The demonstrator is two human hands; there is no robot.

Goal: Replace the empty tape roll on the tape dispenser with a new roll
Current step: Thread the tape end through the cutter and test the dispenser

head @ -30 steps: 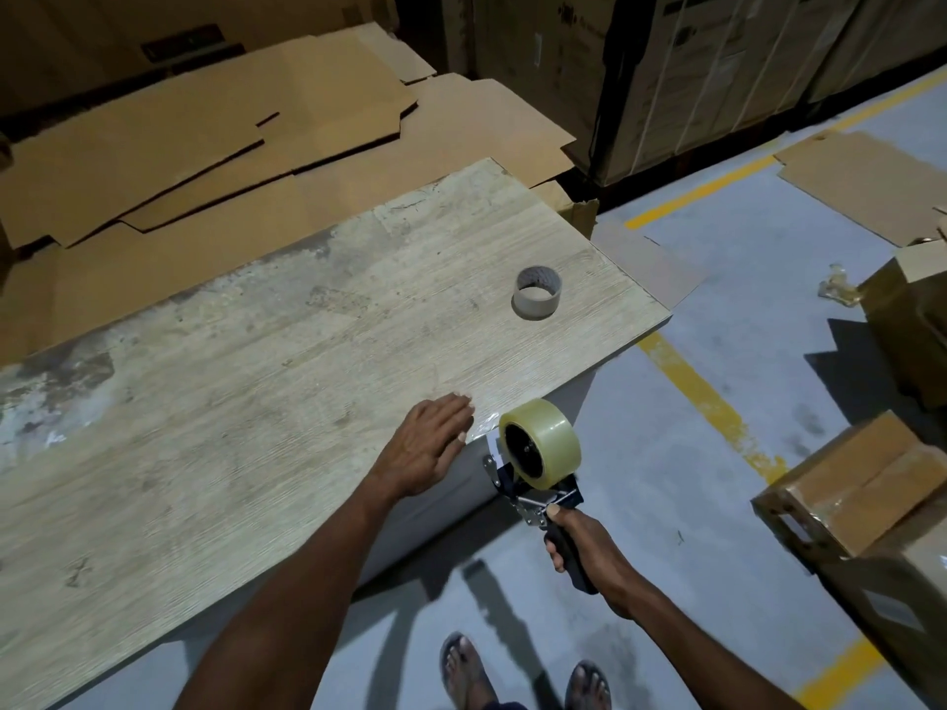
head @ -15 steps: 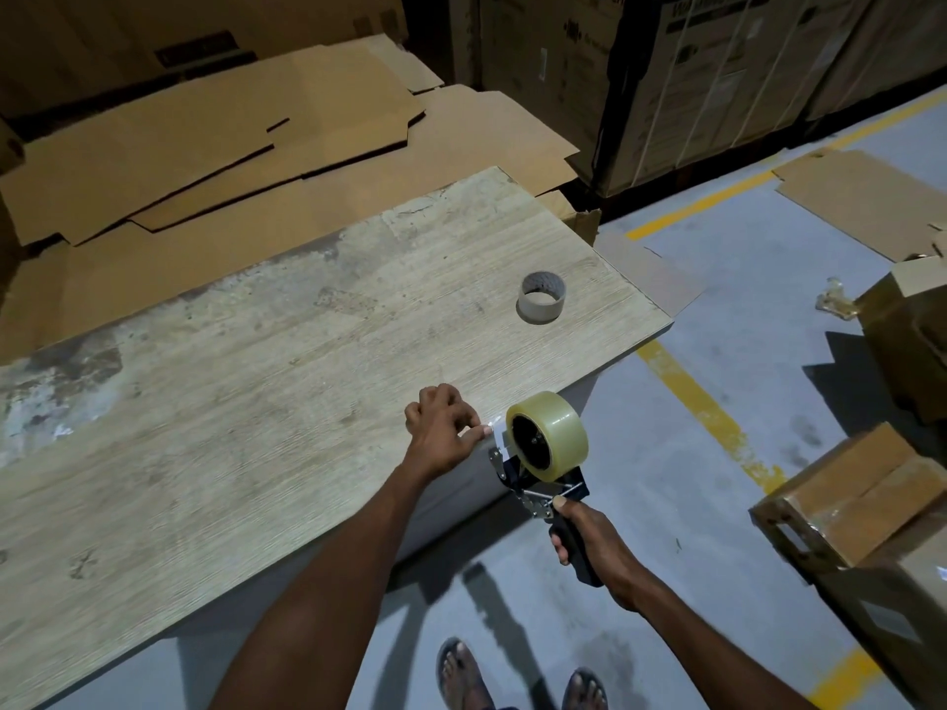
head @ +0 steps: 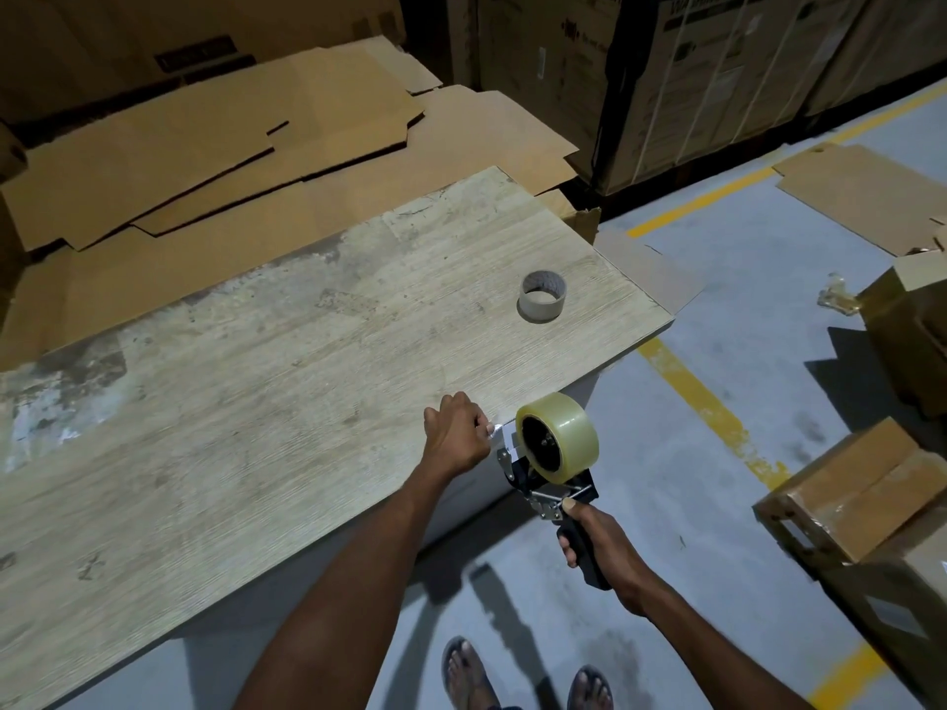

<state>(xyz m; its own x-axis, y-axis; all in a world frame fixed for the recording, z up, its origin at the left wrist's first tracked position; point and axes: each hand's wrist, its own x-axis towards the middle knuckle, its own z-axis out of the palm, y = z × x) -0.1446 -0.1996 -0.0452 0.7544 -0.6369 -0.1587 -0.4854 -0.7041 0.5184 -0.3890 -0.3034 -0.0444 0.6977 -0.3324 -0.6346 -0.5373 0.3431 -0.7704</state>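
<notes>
A black tape dispenser (head: 551,491) with metal parts carries a full clear tape roll (head: 561,434) and hangs just off the near edge of the wooden table (head: 256,402). My right hand (head: 599,548) grips its black handle. My left hand (head: 457,435) rests at the table edge beside the dispenser's front, fingers curled and pinching the loose tape end, which shows as a small white strip. The empty cardboard tape core (head: 542,295) stands on the table near its far right corner.
Flattened cardboard sheets (head: 230,156) lie behind the table. Strapped cartons (head: 692,69) are stacked at the back right. Sealed boxes (head: 861,489) sit on the grey floor at the right, along a yellow floor line (head: 707,402). My sandalled feet show below.
My left hand went from lying flat on the table edge to curled, pinching the tape end. The dispenser stayed by the edge in my right hand.
</notes>
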